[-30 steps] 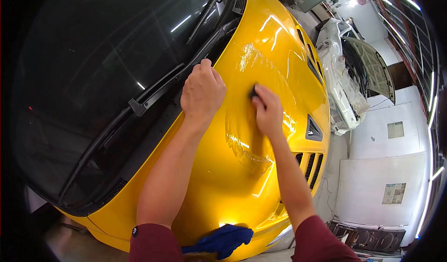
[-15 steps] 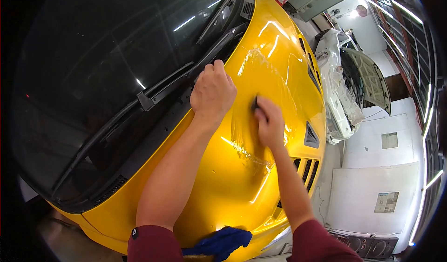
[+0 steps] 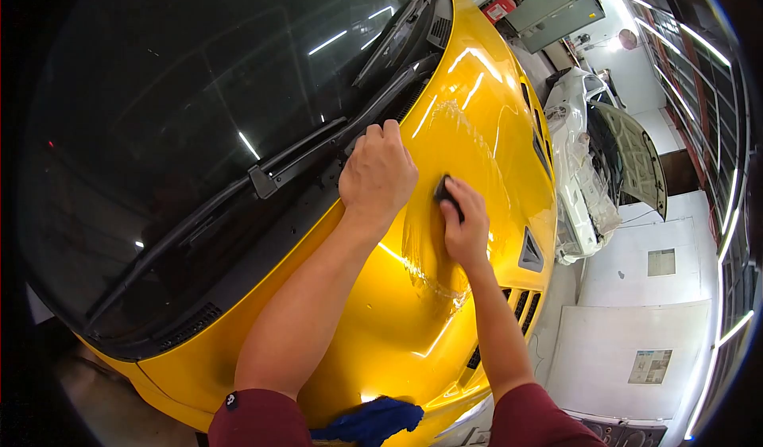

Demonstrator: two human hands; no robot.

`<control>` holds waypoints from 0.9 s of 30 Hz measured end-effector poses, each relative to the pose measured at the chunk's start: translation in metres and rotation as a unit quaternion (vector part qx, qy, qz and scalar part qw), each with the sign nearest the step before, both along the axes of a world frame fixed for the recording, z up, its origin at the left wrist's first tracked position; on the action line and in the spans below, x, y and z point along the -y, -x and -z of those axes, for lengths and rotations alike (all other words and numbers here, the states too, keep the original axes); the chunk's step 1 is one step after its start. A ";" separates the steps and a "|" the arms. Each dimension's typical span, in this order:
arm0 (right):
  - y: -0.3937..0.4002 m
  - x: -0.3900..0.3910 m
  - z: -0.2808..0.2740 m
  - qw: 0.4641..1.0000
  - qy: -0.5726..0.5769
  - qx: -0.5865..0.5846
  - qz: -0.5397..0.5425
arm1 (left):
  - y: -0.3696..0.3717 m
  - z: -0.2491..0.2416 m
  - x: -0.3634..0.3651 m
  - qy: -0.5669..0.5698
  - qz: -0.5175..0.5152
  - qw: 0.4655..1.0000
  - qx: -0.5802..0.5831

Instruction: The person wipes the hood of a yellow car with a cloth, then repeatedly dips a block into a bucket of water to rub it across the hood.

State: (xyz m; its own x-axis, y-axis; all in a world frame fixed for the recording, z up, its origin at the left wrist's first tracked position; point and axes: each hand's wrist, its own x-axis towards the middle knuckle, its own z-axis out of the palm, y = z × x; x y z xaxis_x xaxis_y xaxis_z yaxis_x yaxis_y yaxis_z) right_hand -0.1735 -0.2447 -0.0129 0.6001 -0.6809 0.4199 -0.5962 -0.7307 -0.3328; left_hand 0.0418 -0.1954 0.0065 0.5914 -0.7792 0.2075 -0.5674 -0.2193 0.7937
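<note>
A yellow car hood [image 3: 350, 352] fills the middle of the view, with a wet, streaky clear film [image 3: 477, 153] on part of it. My right hand [image 3: 467, 223] is closed on a small black tool [image 3: 448, 196], held against the hood within the streaked area. To its left, my left hand [image 3: 378, 169] is closed at the hood's rear edge, beside the base of the windshield. Its fingertips are hidden, and so is whatever they hold. A blue cloth [image 3: 372, 420] lies crumpled on the hood near the bottom of the view.
The dark windshield [image 3: 191, 65] and a black wiper [image 3: 230, 189] lie to the left. A black vent [image 3: 530, 250] sits in the hood at right. Beyond stand a white car [image 3: 576, 161] with its hood raised, a grey cabinet [image 3: 560, 18] and a red box [image 3: 499, 8].
The view has shifted slightly, so the car and both hands appear a little lower. My right hand and the black tool are sharper, and more of the tool shows.
</note>
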 end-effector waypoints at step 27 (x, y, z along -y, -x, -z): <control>-0.076 0.113 0.002 0.996 0.015 0.064 0.053 | 0.003 0.002 -0.001 0.008 -0.001 1.000 -0.003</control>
State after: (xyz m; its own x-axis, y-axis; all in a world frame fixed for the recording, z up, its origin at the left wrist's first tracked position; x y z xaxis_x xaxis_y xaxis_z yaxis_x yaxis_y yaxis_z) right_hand -0.0977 -0.3576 -0.0145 0.4653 -0.7237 0.5097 -0.6244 -0.6765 -0.3905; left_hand 0.0391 -0.1947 0.0041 0.5948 -0.7743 0.2159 -0.5614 -0.2079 0.8010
